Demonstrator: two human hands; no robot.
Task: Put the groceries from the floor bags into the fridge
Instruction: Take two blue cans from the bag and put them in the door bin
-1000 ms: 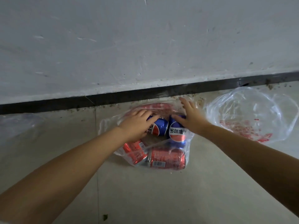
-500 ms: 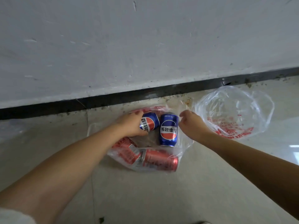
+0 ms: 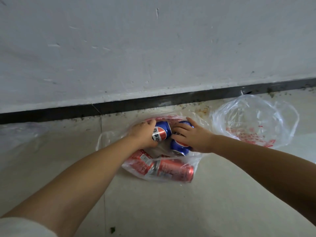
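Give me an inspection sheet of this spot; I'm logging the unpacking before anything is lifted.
Surface: pale tiled floor, dirt specks along the wall.
Job's things: clear plastic bag holding two blue cola cans and red cans.
Clutter: second clear plastic bag with red print, apparently empty.
Hands: left hand and right hand each grip a blue can.
Cables: nothing seen.
Surroundings: scuffed white wall, black baseboard.

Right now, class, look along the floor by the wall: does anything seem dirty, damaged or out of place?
Yes. Dark specks and a rusty stain mark the floor along the black baseboard, just behind the bag of cans. A dark speck lies nearer the camera. No can looks dented or leaking.
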